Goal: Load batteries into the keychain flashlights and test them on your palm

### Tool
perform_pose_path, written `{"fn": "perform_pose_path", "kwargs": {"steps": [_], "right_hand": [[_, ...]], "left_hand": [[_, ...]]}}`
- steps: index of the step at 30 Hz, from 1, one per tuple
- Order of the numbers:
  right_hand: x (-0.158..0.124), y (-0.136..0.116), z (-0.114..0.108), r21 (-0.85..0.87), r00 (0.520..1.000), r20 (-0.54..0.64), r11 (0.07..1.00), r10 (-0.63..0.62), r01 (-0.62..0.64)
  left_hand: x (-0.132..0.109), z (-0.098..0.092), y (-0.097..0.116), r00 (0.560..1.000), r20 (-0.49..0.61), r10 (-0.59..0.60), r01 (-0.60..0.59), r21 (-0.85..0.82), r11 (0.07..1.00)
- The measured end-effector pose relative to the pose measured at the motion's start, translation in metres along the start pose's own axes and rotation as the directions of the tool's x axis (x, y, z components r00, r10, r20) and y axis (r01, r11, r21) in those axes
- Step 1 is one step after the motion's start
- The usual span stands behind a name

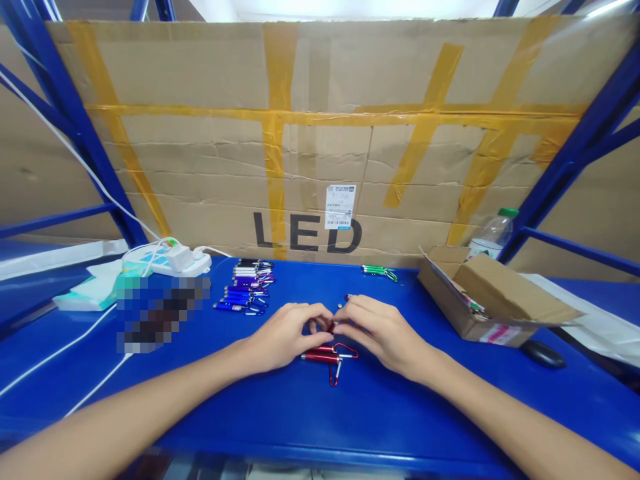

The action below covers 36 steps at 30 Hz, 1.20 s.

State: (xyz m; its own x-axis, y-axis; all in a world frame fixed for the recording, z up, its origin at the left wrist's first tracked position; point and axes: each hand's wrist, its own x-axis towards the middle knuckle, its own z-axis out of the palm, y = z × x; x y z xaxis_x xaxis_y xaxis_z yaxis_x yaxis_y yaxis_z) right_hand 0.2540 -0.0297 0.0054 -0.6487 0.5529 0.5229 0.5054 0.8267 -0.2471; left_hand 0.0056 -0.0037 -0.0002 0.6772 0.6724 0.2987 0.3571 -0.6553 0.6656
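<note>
My left hand (295,330) and my right hand (383,330) meet over the middle of the table, fingertips pinched together. Between them is a small dark red piece, apparently a red keychain flashlight (331,326), mostly hidden by the fingers. A dark red tip pokes out above my right index finger. Just beyond the fingertips lies a small round silver piece (339,306). Two red keychain flashlights (320,358) with red carabiner clips lie right below my hands; the farther one is partly covered by my left hand.
Several blue, purple, silver and black flashlights (243,291) form a column at the back left; green ones (375,270) lie at the back. Rightward stand an open cardboard box (450,303), a black mouse (543,354) and a bottle (493,233). A power strip (170,260) with white cables lies left.
</note>
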Motion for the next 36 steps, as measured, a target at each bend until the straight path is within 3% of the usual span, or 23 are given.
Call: {"fn": "perform_pose_path", "kwargs": {"steps": [7, 14, 21, 28, 36], "right_hand": [[0.002, 0.005, -0.006, -0.079, 0.995, -0.050, 0.993, 0.081, -0.085], [-0.003, 0.018, -0.007, -0.276, 0.945, 0.240, 0.949, 0.221, -0.152], [0.000, 0.014, -0.007, -0.244, 0.929, 0.308, 0.961, 0.204, -0.130], [-0.001, 0.011, -0.006, -0.258, 0.942, 0.278, 0.959, 0.190, -0.117], [0.002, 0.007, -0.013, -0.126, 0.982, 0.149, 0.987, 0.120, -0.101]], "left_hand": [[0.001, -0.001, -0.002, 0.999, -0.033, -0.004, 0.004, 0.017, 1.000], [0.001, -0.004, -0.007, 0.998, -0.069, 0.009, -0.004, 0.067, 0.998], [0.003, -0.003, -0.008, 0.994, -0.084, -0.066, 0.072, 0.071, 0.995], [0.003, -0.003, -0.008, 0.995, -0.072, -0.071, 0.077, 0.073, 0.994], [0.003, -0.003, -0.007, 0.996, -0.049, -0.079, 0.083, 0.072, 0.994]]}}
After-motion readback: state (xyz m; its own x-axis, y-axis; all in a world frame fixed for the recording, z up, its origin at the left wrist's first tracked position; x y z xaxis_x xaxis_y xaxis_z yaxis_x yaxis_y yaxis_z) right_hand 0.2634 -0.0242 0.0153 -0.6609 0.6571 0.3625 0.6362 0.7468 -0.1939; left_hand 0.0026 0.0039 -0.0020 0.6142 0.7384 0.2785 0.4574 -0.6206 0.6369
